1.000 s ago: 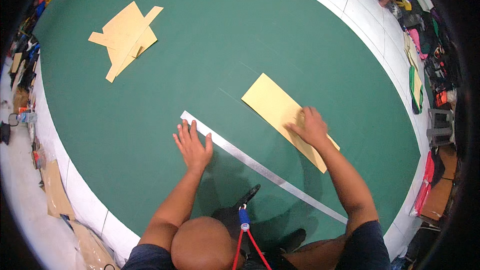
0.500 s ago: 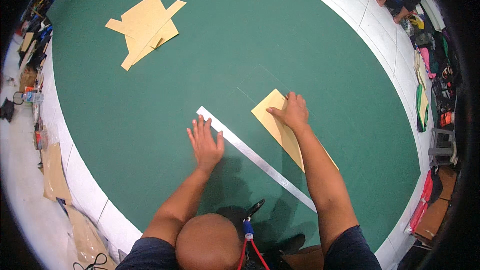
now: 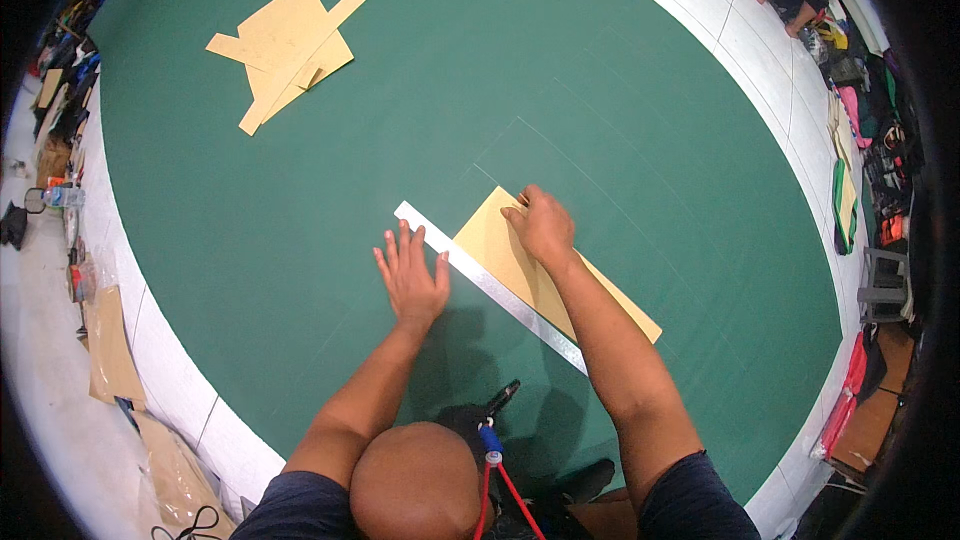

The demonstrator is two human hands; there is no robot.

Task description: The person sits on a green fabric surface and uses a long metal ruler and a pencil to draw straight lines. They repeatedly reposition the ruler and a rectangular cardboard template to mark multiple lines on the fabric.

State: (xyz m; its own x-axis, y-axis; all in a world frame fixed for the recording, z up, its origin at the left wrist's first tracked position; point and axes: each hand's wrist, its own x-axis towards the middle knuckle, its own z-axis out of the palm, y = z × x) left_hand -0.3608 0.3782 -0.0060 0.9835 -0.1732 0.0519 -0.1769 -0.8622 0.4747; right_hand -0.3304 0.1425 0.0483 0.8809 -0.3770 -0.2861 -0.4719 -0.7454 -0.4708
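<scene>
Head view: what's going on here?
A person's left hand, fingers spread, rests on a silver straightedge lying on green material. Their right hand is on a yellow sheet beside the straightedge. Overlapping yellow pieces lie farther off, to the left.

The long strip [image 3: 490,285] is bright metal, smooth with a satin gleam. Just beside it, toward four o'clock, the yellow panel [image 3: 500,245] looks like stiff matt card, as do the flat pieces [image 3: 285,35] between ten and eleven o'clock. The green sheet [image 3: 250,270] is matt and even, perhaps cloth, its weave too fine to make out. Toward eight o'clock, the wrapping [image 3: 185,470] is shiny, creased clear plastic.
</scene>
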